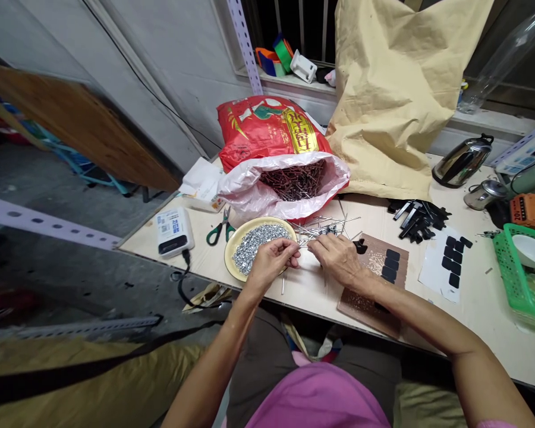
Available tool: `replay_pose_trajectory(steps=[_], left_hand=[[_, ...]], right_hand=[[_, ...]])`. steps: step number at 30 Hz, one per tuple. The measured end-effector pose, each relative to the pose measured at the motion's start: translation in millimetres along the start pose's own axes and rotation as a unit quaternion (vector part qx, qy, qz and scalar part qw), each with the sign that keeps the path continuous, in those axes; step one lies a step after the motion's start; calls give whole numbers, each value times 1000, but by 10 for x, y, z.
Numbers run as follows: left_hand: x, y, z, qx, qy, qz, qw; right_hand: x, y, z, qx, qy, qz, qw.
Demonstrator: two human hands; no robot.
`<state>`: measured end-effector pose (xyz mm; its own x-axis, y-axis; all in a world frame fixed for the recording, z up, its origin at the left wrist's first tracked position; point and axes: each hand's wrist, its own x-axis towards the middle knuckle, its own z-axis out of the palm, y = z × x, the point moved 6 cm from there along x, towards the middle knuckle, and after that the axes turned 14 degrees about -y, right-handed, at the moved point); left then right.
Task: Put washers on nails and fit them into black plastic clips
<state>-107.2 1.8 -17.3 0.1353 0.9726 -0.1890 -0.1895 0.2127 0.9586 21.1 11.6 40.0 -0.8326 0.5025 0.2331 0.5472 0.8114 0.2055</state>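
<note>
grey wall (178, 59) and barred window (301, 27) are standing behind your pale tabletop (477, 303), whose front edge is running just above your lap. your left hand (271, 258) is hanging at the right side of a yellow bowl (227, 257), thumb and fingertips drawn close; your right hand (339, 258) is facing it, slightly apart, fingers bent beside a loose pile of thin metal rods (327, 224). the fingers are hiding what lies between them, so you cannot tell whether either hand is clamping on a rod. the bowl is holding small silvery pieces (252, 246) and sitting near the front edge; one stray rod (282, 285) is lying between it and the brown board (365, 309), with a bare patch separating rod and board. behind, the red sack (258, 125) is gaping toward you, showing rust-brown rods (294, 181) and filling the rear. green-handled scissors (220, 230) are lying left of the bowl, just short of the white device (173, 232). rightward, a bare lane is running between the white sheet (432, 273) and the green basket (510, 285).
</note>
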Motion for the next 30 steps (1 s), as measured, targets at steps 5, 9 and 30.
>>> replay_pose_trajectory(steps=[5,9,30], left_hand=[[9,-16,2,-13,-7,1,1000],[23,-38,-10,-26,0,-7,1000],[45,-33,314,-214,99,88,968]], right_hand=[[-18,36,116,40,-14,26,999],[-26,37,170,54,-33,21,998],[-222,131,-136,59,37,104,992]])
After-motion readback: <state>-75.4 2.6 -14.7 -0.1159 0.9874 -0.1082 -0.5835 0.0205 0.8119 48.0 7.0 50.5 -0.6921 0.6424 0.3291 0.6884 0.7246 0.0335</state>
